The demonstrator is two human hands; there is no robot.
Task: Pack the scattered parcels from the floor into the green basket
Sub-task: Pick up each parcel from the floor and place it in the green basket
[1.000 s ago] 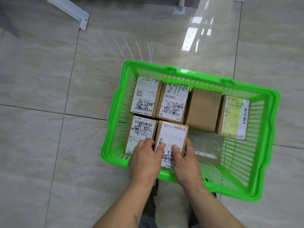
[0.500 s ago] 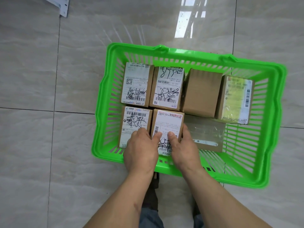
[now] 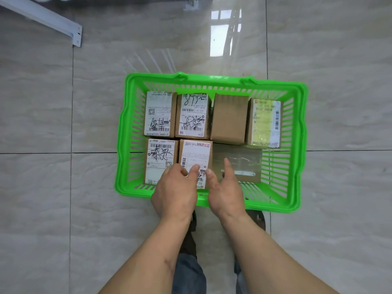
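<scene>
slatted green basket (image 3: 127, 132) of square cardboard parcels — left hand (image 3: 175, 193) curled loosely, right hand (image 3: 224, 193) spread, both grips holding nothing, over the labelled parcel (image 3: 195, 154).

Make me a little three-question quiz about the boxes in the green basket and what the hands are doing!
1. How many parcels stand in the far row of the green basket?
2. True or false: the plain brown box has a white label on top.
3. Which hand touches the pink-edged label box: A) left hand B) right hand C) neither?

Key: 1. Four. 2. False. 3. A; whether the right also touches is unclear.
</scene>
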